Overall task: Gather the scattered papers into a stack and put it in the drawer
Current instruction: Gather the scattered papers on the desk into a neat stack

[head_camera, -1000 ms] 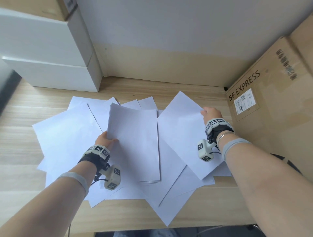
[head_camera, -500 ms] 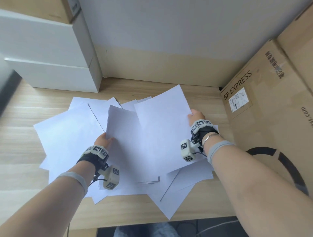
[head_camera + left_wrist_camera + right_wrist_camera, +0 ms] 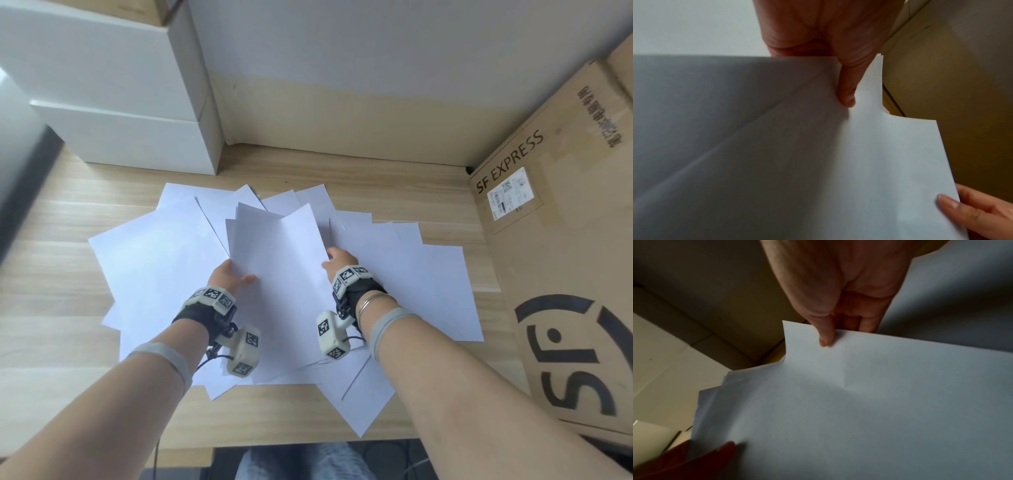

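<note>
The left hand (image 3: 228, 278) pinches the near left edge of a small raised stack of sheets (image 3: 277, 253), thumb on top; the right hand (image 3: 337, 262) pinches its right edge (thumb also on top). More scattered papers (image 3: 421, 284) lie flat on the wooden desk (image 3: 445, 192) beneath; the white drawer unit (image 3: 130, 137) stands far left.

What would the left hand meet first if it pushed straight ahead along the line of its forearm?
Likely only more loose sheets fanned on the desk, then the white drawer unit at the back. The left hand holds the gathered stack; depth is unclear.
</note>
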Available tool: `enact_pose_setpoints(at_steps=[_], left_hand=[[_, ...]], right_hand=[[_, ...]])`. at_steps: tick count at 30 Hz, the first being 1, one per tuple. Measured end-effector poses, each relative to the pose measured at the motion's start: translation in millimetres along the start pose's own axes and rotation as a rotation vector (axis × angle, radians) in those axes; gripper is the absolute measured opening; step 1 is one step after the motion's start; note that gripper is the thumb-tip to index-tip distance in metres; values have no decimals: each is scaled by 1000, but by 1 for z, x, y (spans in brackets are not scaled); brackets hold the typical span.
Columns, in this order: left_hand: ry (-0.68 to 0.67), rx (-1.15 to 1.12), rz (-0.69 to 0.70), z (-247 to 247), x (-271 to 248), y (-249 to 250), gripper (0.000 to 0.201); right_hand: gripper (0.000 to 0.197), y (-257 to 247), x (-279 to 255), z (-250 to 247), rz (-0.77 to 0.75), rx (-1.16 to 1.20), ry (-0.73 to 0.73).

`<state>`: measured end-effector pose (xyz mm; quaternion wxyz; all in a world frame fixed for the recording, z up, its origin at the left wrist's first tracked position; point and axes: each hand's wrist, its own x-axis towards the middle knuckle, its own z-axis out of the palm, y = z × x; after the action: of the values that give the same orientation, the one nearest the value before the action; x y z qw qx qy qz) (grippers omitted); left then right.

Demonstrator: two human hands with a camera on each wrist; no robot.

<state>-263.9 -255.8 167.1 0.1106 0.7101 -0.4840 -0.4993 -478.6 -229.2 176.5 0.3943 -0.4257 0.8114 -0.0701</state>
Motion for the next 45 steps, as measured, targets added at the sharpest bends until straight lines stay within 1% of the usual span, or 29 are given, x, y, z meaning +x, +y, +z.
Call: enact_pose_setpoints(at_steps=[2, 5, 6, 9, 11, 14, 18, 20, 21, 24, 27, 29, 31, 33, 38, 42, 45], left_hand=[[23, -26, 7, -4, 0, -2, 37], [57, -43, 16, -14, 2, -6, 39], [67, -49, 13, -17, 3, -8, 39], [94, -53, 6, -26, 6, -12, 40], [103, -42, 2, -28, 6, -13, 41], [106, -44, -2, -28, 5, -14, 41], [108, -45, -1, -27, 4, -13, 40], [112, -43, -2, -26, 4, -13, 40], [111, -45, -3, -26, 4, -13, 40], [106, -42, -8, -25, 4, -13, 41], [105, -48, -17, -24, 3, -13, 41], [103, -50, -19, -23, 3, -13, 40], [96, -50, -20, -22, 3, -13, 40], [93, -46, -21, -20, 3, -13, 40], [84, -23, -13, -15, 5, -15, 43], [107, 68, -12, -12, 10, -18, 48], [104, 86, -7, -10, 12, -19, 47]], right_hand=[[27, 4, 3, -2, 8, 17, 24], [27, 20, 8, -11, 64, 28, 71], [31, 25, 8, -14, 71, -10, 60], [56, 34, 7, -17, 40, -185, 12], [67, 33, 3, -11, 16, -247, 24], [77, 32, 2, 1, 15, -294, 55], [82, 31, 5, 0, 12, -304, 29], [81, 31, 6, -6, -7, -297, 8], [76, 31, 7, -9, -16, -288, -5], [46, 32, 8, -20, -11, -301, -26], [21, 38, 7, -33, 14, -201, 47], [24, 46, 8, -46, 26, -132, 96], [18, 55, 8, -62, 22, -77, 134], [24, 64, 7, -78, 19, -18, 186], [38, 78, -3, -113, 84, 125, 348], [40, 80, -9, -133, 113, 177, 439], [41, 81, -8, -141, 130, 231, 487]])
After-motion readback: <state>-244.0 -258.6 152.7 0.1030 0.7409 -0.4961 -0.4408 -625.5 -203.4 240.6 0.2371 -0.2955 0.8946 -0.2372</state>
